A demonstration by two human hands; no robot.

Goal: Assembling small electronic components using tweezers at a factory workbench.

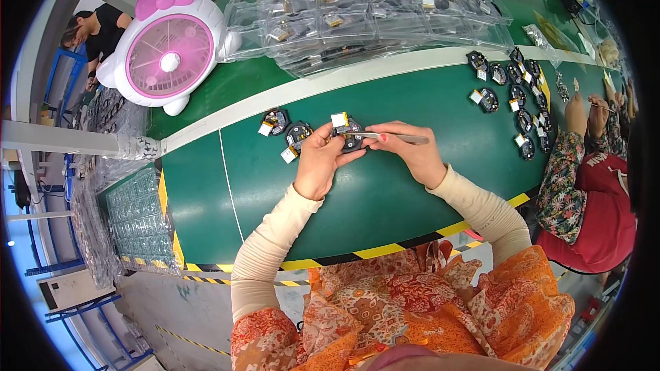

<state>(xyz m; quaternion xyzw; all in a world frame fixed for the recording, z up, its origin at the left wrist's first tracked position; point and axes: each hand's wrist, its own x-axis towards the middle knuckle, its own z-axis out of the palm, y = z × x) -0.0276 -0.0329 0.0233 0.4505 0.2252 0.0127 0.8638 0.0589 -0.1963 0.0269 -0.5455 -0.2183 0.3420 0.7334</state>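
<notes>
Over the middle of a green work mat [344, 213], my left hand [317, 163] grips a round black electronic module [352, 141] by its left side. A white-and-yellow battery pouch [339, 119] sticks out at the module's far edge. My right hand [410, 151] is closed around metal tweezers [405, 138], whose tips point left and lie over the module. Whether the tips pinch a part is too small to tell. Just left of my left hand lie two similar modules [276, 121], each with a white battery pouch beside it.
Several more black modules [520, 99] lie in a cluster at the right. Stacked clear plastic trays [371, 14] with parts stand beyond a white rail [392, 65]. A pink-and-white fan [170, 62] stands at far left. A co-worker in a red vest [595, 213] sits at right.
</notes>
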